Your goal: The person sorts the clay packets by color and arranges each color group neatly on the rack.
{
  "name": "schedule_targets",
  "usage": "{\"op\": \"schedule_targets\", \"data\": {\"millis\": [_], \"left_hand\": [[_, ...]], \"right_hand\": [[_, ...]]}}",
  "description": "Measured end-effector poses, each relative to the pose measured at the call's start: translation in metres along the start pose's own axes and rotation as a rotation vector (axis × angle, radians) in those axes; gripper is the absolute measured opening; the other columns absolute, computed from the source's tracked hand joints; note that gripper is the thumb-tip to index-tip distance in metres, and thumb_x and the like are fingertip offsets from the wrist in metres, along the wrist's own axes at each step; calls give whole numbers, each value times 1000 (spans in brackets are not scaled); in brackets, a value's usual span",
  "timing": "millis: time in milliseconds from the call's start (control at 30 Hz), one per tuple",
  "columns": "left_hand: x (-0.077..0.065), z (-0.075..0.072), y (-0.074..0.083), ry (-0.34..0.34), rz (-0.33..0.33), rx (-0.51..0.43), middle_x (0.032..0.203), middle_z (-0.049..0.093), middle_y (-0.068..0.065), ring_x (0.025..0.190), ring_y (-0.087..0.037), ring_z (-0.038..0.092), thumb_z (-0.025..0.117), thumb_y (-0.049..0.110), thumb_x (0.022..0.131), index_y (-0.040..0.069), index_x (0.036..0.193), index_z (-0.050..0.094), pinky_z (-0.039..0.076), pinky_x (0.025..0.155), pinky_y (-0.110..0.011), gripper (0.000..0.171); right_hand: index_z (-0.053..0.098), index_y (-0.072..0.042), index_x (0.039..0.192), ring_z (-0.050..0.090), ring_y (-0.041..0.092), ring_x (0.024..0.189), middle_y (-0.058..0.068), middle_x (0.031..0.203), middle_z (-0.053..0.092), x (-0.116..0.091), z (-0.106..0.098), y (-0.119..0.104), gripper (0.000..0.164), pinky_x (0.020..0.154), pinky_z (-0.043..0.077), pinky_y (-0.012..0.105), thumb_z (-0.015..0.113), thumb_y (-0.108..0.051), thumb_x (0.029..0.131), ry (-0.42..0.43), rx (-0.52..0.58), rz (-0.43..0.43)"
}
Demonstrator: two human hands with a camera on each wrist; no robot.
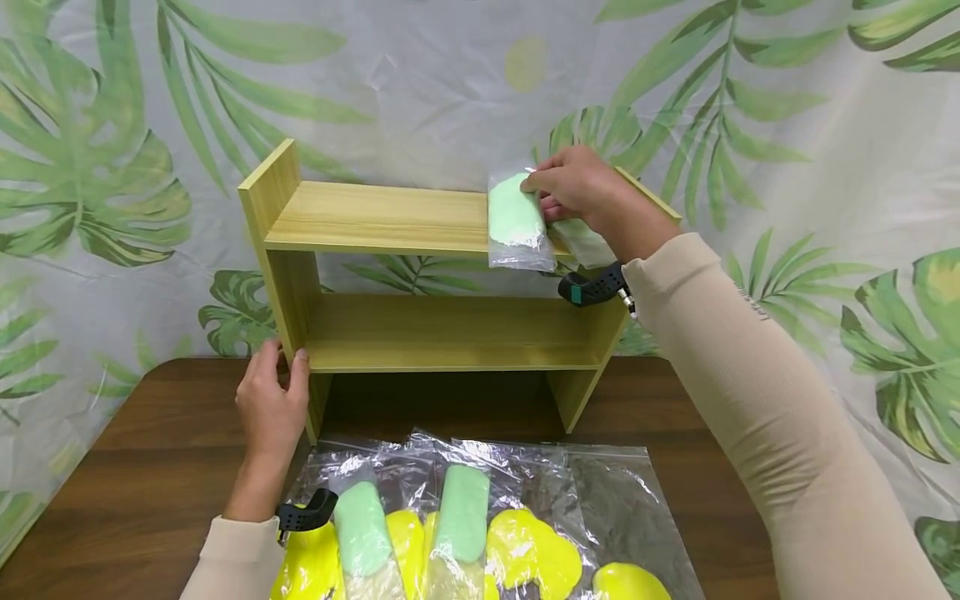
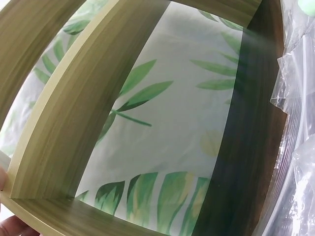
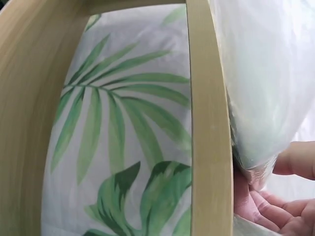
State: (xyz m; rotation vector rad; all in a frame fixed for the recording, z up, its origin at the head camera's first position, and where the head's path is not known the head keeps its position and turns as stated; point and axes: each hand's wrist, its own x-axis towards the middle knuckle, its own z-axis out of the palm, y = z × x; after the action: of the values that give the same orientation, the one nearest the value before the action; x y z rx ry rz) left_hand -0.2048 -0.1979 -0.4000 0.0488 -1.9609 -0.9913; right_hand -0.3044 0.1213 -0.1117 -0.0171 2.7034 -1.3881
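Observation:
My right hand (image 1: 581,187) pinches a clear bag of mint-green clay (image 1: 516,210) by its edge, at the right part of the wooden shelf's (image 1: 390,218) top board. Behind that hand, a second pale bag (image 1: 583,242) partly shows on the same board. In the right wrist view, thumb and fingers (image 3: 295,160) close on the bag beside the board's edge. My left hand (image 1: 273,400) holds the shelf's left side panel, thumb at the front edge. The left wrist view shows fingers (image 2: 17,227) on either side of that panel.
Clear zip bags holding yellow clay (image 1: 532,550) lie on the dark wooden table (image 1: 112,467) before the shelf. Two narrower bags of green clay (image 1: 461,512) lie over them. A leaf-patterned cloth (image 1: 420,83) hangs behind.

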Motion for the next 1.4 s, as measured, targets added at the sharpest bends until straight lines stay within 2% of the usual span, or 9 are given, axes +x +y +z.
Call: {"op": "schedule_targets", "data": {"millis": [433,667,900,967,1100,1167,1233,1300,1400], "left_hand": [[0,-1,1,2,5,7,90,61,-23,76,-38,58,59,17,94,-4,106,60,43,67,-51,24],[0,-1,1,8,9,9,89,60,-23,76,-39,58,59,16,94,-4,106,60,42,67,-52,23],[0,-1,0,9,13,11,88,60,-23,75,-37,57,59,16,94,-4,105,60,41,66,-51,23],[0,-1,0,8,15,11,88,60,-23,75,-38,57,59,15,94,-4,105,60,41,66,-51,23],[1,-1,0,10,15,12,86,60,-23,77,-39,57,60,15,93,-4,104,60,41,67,-52,22],[1,-1,0,10,14,10,86,60,-23,77,-39,57,60,15,93,-4,104,60,41,68,-52,22],[1,-1,-1,11,13,8,86,60,-23,77,-38,57,60,15,93,-4,104,60,41,68,-52,22],[1,-1,-1,9,11,6,86,60,-23,77,-38,57,60,15,93,-4,104,60,41,68,-51,22],[1,-1,-1,3,7,5,86,60,-22,77,-37,58,59,15,93,-4,104,60,41,67,-51,22]], "right_hand": [[55,-2,127,55,13,85,2,110,51,-2,4,-1,36,73,50,20,56,-21,96,40,-170,-40],[59,-4,126,58,14,82,6,123,52,-8,5,-5,36,78,49,25,57,-23,94,65,-274,-61],[62,-5,111,60,17,75,6,90,61,-13,9,-7,29,71,45,29,57,-26,93,97,-468,-144],[62,-5,114,61,20,79,7,95,63,-15,10,-8,31,73,45,31,57,-29,94,93,-492,-168],[60,-8,123,57,21,93,8,123,57,-18,12,-8,43,79,45,34,58,-40,93,76,-556,-210],[65,-10,113,53,19,87,6,112,60,-19,15,-9,39,75,43,33,60,-43,92,74,-583,-232],[65,-9,90,45,15,72,1,82,57,-19,17,-8,34,66,39,31,61,-43,91,78,-609,-262],[53,-10,68,32,13,56,-3,60,39,-18,19,-8,40,56,32,30,61,-42,92,78,-621,-287],[36,-13,56,16,10,48,-5,51,21,-18,19,-8,52,50,24,28,62,-41,92,84,-627,-309]]}}
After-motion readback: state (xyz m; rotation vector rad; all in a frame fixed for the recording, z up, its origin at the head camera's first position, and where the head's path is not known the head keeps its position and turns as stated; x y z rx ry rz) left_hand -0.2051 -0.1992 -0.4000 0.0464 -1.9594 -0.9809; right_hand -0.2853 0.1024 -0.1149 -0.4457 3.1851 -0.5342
